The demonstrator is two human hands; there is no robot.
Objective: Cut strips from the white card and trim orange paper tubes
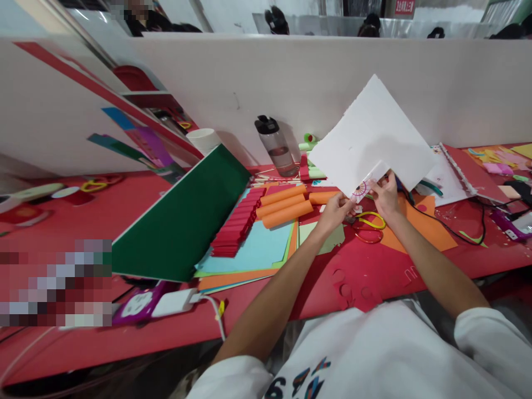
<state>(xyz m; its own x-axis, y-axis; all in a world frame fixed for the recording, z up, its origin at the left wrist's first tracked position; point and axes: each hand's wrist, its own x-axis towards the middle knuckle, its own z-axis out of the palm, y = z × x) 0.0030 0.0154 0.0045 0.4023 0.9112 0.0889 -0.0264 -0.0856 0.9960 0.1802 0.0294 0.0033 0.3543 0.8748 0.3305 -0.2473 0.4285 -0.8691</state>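
Pinched in my left hand (337, 212) is the lower end of a pale strip (361, 190) with a purple half-round pattern, which looks like a plastic ruler. My right hand (386, 197) grips the same strip from the other side, fingers closed. A large white sheet (369, 127) stands tilted right behind both hands; whether the fingers also hold it I cannot tell. Below the hands lie scissors (369, 227) with yellow and red handles. Orange paper rolls (286, 213) are left of my left hand, beside folded red paper strips (236, 221).
A dark green board (183, 221) leans at left over stacked coloured paper (266, 244). A water bottle (276, 147) stands near the white partition (208, 72). Orange paper (424, 227) and a black cable (453, 227) lie at right. A white charger (174, 303) sits at the front edge.
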